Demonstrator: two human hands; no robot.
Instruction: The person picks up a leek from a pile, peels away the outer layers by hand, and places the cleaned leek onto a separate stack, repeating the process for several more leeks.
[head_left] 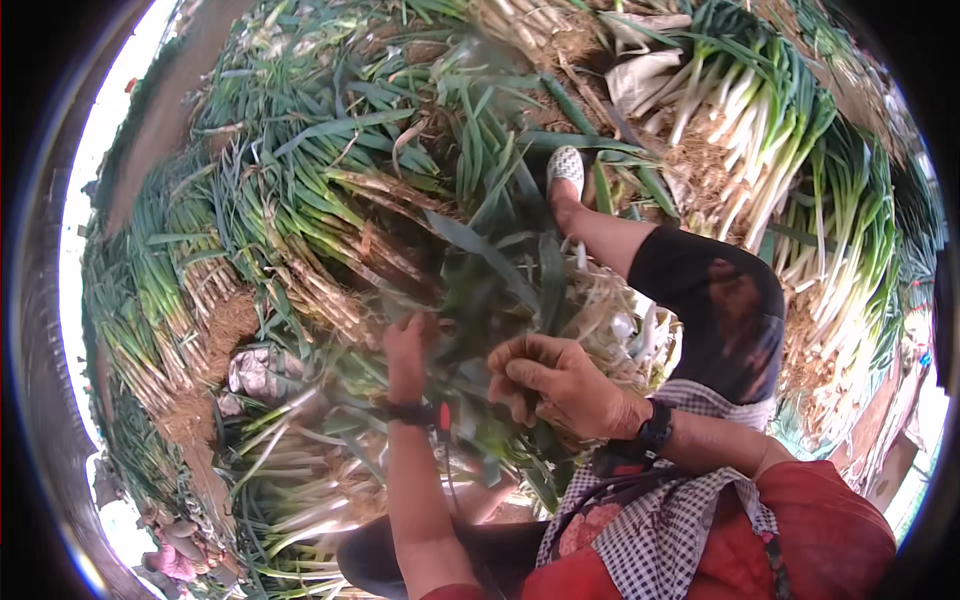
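My left hand (406, 345) reaches forward beside the root ends of a pile of unpeeled green onions (330, 290). It is smeared by motion, so what its fingers do is unclear. My right hand (555, 380) is in front of my lap, its fingers curled and the thumb pressed toward them. Whatever it may hold is hidden. Blurred green leaves (480, 290) lie between and beyond my hands. Pale stripped skins and leaf scraps (625, 340) are heaped between my right hand and my bent leg.
Cleaned green onions with white stalks (740, 110) lie at the far right, with more (840, 260) nearer. Other white-stalked onions (310, 500) are at the lower left. Rooty bundles (170, 340) line the left side near a crumpled pale bag (265, 372). My shoe (566, 170) stands ahead.
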